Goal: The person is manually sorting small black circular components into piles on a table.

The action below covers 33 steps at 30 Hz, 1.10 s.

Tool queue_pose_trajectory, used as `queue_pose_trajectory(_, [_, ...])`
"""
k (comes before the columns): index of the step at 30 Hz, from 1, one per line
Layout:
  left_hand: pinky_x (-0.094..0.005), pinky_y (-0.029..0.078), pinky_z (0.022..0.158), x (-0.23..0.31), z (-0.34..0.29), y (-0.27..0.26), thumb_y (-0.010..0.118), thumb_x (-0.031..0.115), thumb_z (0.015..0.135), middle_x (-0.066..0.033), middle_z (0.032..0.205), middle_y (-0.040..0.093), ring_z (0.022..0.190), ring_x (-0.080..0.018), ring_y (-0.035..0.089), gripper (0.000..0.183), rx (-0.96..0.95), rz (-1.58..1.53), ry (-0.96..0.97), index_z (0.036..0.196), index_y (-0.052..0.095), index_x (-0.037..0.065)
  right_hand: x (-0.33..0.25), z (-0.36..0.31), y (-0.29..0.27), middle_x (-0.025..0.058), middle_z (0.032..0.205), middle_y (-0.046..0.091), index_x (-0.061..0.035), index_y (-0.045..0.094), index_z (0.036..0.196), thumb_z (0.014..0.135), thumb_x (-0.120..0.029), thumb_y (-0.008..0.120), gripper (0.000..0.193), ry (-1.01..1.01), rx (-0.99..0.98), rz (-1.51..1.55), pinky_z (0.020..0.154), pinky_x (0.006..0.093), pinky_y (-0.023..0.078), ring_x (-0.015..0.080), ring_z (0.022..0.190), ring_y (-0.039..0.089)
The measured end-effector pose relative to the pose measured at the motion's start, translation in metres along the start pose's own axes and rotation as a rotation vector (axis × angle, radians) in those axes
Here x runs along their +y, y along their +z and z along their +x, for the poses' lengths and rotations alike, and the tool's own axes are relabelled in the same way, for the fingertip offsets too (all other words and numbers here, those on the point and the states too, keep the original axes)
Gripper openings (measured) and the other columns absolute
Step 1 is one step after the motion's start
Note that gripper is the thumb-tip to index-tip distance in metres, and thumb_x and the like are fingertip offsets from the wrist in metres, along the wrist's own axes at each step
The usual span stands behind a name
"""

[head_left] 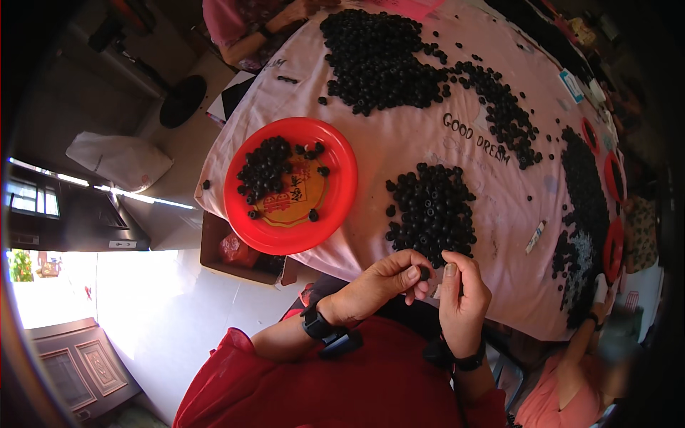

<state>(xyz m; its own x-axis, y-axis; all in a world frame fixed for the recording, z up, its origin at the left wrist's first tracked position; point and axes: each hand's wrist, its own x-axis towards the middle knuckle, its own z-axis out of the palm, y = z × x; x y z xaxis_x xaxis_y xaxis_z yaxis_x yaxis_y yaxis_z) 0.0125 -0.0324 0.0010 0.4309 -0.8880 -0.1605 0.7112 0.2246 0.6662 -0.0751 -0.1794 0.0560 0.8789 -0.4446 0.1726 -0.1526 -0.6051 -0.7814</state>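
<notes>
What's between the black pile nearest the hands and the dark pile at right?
Head view: pink cloth, a slim white item and a loose black piece.

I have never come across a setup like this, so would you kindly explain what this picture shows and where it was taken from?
Certainly. There is no robot here: these are a person's own bare left hand and right hand. The single picture comes from a wide fisheye camera worn on the head, looking down, so straight edges bend near the rim.

A pink cloth covers the table. On it lie a nearby pile of black pieces, a larger pile farther off, and a red plate holding more. The left fingers hold a small black piece; whether the right hand grips anything is unclear.
</notes>
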Motion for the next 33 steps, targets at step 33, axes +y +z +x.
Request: queue_pose_trajectory(33, [-0.0259, 0.047, 0.080, -0.003, -0.003, -0.004, 0.040, 0.031, 0.110, 0.0003, 0.104, 0.058, 0.088, -0.0075, 0.053, 0.035, -0.041, 0.174, -0.007, 0.126, 0.056, 0.006, 0.004, 0.001, 0.013, 0.0156, 0.082, 0.070, -0.0013, 0.065, 0.112, 0.096, -0.009, 0.060, 0.018, -0.144, 0.012, -0.147, 0.060, 0.0386, 0.053, 0.0300, 0.067, 0.068])
